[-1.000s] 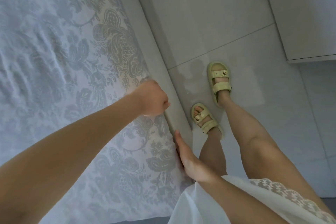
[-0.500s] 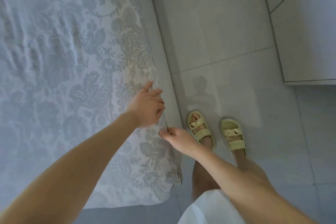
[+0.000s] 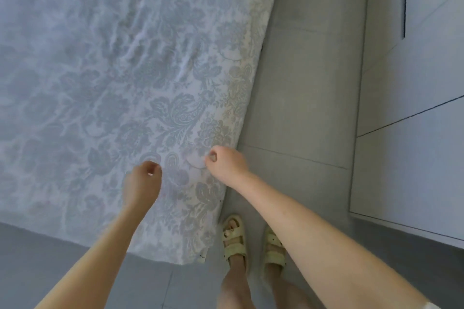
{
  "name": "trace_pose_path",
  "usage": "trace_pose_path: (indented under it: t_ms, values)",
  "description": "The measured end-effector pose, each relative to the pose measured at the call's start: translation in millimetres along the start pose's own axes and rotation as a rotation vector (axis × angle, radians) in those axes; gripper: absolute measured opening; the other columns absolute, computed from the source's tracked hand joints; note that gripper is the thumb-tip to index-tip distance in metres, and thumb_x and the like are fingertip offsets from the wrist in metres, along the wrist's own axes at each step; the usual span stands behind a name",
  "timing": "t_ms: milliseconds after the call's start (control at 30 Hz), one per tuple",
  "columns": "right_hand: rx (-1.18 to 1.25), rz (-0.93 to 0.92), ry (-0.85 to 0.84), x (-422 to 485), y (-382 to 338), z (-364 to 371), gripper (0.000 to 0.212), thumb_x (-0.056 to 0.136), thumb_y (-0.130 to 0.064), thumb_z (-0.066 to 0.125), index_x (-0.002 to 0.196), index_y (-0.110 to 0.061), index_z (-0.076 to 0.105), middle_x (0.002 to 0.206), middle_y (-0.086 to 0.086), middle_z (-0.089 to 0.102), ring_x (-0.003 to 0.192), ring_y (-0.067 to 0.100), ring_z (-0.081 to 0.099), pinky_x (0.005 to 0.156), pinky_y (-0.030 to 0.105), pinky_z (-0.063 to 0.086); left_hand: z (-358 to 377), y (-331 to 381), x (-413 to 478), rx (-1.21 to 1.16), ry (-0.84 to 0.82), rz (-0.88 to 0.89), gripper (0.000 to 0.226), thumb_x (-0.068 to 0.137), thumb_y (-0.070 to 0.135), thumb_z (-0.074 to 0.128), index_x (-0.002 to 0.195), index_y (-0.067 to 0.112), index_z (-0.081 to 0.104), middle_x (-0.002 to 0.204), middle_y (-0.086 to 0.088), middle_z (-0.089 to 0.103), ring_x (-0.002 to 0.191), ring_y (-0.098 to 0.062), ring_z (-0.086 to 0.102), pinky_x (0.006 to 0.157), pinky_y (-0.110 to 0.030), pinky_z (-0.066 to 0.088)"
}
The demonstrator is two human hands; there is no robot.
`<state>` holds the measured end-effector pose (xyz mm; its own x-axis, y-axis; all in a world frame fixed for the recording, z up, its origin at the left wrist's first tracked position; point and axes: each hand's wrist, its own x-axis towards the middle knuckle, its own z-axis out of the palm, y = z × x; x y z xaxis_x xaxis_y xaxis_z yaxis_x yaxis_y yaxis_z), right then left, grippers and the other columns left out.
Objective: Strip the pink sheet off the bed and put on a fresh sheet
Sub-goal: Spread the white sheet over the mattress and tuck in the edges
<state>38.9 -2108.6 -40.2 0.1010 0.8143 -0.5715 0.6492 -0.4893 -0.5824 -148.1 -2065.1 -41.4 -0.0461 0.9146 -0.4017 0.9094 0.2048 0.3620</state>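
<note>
Both hands have drawn nearer the corner of the patterned sheet [image 3: 125, 70]; the right hand [image 3: 227, 165] fists its edge, and the left hand [image 3: 143, 183] curls atop it, hold unclear.

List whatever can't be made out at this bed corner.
All in the head view:
1. Whether the left hand pinches the patterned sheet: its curled fingers hide the contact.
2. Whether the right hand grips the sheet's edge: its fist covers it.
3. The mattress: wholly under the sheet.
4. The rest of the bed: cut off by the top and left edges.
5. The cabinet: cut off by the right edge.
</note>
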Motion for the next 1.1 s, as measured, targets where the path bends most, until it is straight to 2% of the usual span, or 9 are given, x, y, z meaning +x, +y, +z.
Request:
trace_pose_path:
  t_ms: [133, 267, 367, 533, 667, 800, 900, 1000, 1100]
  values:
    - [-0.252, -0.118, -0.037, -5.1, -57.4, 16.0, 0.041, 0.099, -0.04, 0.039, 0.123, -0.008, 0.051, 0.115, 0.009, 0.06, 0.104, 0.027, 0.058, 0.08, 0.035, 0.046, -23.0, -80.5, 2.0, -0.19, 0.227, -0.35, 0.021, 0.09, 0.016, 0.048, 0.077, 0.0, 0.053, 0.066, -0.015, 0.053, 0.062, -0.031, 0.05, 0.058, -0.037, 0.038]
    - [-0.482, -0.163, -0.103, -9.0, -104.4, 53.8, 0.044, 0.096, -0.044, 0.045, 0.12, -0.007, 0.05, 0.108, 0.011, 0.06, 0.101, 0.031, 0.058, 0.07, 0.033, 0.038, -44.8, -147.6, 0.8, -0.389, 0.389, -0.685, 0.03, 0.091, 0.012, 0.049, 0.111, -0.011, 0.048, 0.112, -0.037, 0.054, 0.105, -0.05, 0.053, 0.092, -0.05, 0.04]
    - [-0.581, -0.114, -0.122, -9.8, -138.6, 87.4, 0.055, 0.093, -0.049, 0.05, 0.125, -0.005, 0.047, 0.121, 0.014, 0.056, 0.11, 0.033, 0.054, 0.078, 0.037, 0.041, -58.7, -193.4, 6.2, -0.434, 0.33, -0.753, 0.044, 0.092, 0.019, 0.053, 0.12, -0.013, 0.043, 0.123, -0.038, 0.048, 0.116, -0.051, 0.047, 0.098, -0.052, 0.037]
    - [-0.683, -0.041, -0.146, -10.3, -178.7, 164.5, 0.081, 0.085, -0.061, 0.055, 0.138, -0.003, 0.035, 0.136, 0.016, 0.044, 0.122, 0.035, 0.044, 0.094, 0.043, 0.042, -61.6, -261.8, 37.0, -0.671, 0.138, -0.744, 0.069, 0.089, 0.046, 0.053, 0.125, -0.011, 0.043, 0.121, -0.03, 0.054, 0.1, -0.048, 0.06, 0.092, -0.049, 0.048]
    - [-0.913, -0.009, -0.171, -11.9, -192.5, 223.6, 0.095, 0.083, -0.063, 0.054, 0.144, 0.003, 0.023, 0.145, 0.025, 0.029, 0.126, 0.039, 0.036, 0.097, 0.044, 0.042, -67.0, -281.7, 60.7, -0.961, 0.041, -0.672, 0.049, 0.097, 0.036, 0.049, 0.115, -0.009, 0.054, 0.107, -0.021, 0.061, 0.072, -0.034, 0.063, 0.069, -0.035, 0.048]
    - [-1.348, -0.038, -0.22, -3.5, -202.8, 256.9, 0.057, 0.09, -0.026, 0.059, 0.133, 0.006, 0.041, 0.135, 0.029, 0.041, 0.118, 0.039, 0.045, 0.094, 0.04, 0.048, -52.2, -300.4, 84.0, -0.958, 0.08, -0.618, 0.039, 0.095, 0.031, 0.049, 0.089, -0.005, 0.062, 0.062, -0.005, 0.065, 0.05, -0.02, 0.066, 0.088, -0.045, 0.052]
    - [-1.537, -0.184, -0.302, -3.3, -212.8, 260.0, 0.028, 0.088, -0.01, 0.056, 0.116, -0.004, 0.057, 0.109, 0.012, 0.059, 0.106, 0.027, 0.055, 0.093, 0.034, 0.047, -36.5, -316.1, 97.0, -0.832, 0.07, -0.674, 0.048, 0.091, 0.04, 0.052, 0.085, -0.006, 0.063, 0.088, -0.026, 0.068, 0.088, -0.042, 0.064, 0.088, -0.047, 0.05]
    - [-1.462, -0.294, -0.302, -2.4, -220.4, 260.5, 0.012, 0.087, 0.002, 0.053, 0.091, -0.008, 0.059, 0.076, 0.002, 0.049, 0.094, 0.018, 0.059, 0.061, 0.024, 0.039, -39.8, -321.7, 100.2, -0.766, 0.088, -0.675, 0.046, 0.094, 0.029, 0.051, 0.091, -0.015, 0.064, 0.095, -0.035, 0.063, 0.096, -0.048, 0.059, 0.087, -0.047, 0.045]
    - [-1.398, -0.293, -0.292, 3.2, -220.2, 266.4, 0.014, 0.085, 0.008, 0.052, 0.086, -0.005, 0.058, 0.07, 0.002, 0.038, 0.087, 0.021, 0.058, 0.047, 0.024, 0.022, -34.9, -336.2, 103.0, -0.678, 0.118, -0.586, 0.035, 0.095, 0.013, 0.047, 0.085, -0.016, 0.064, 0.091, -0.038, 0.061, 0.092, -0.051, 0.057, 0.079, -0.046, 0.044]
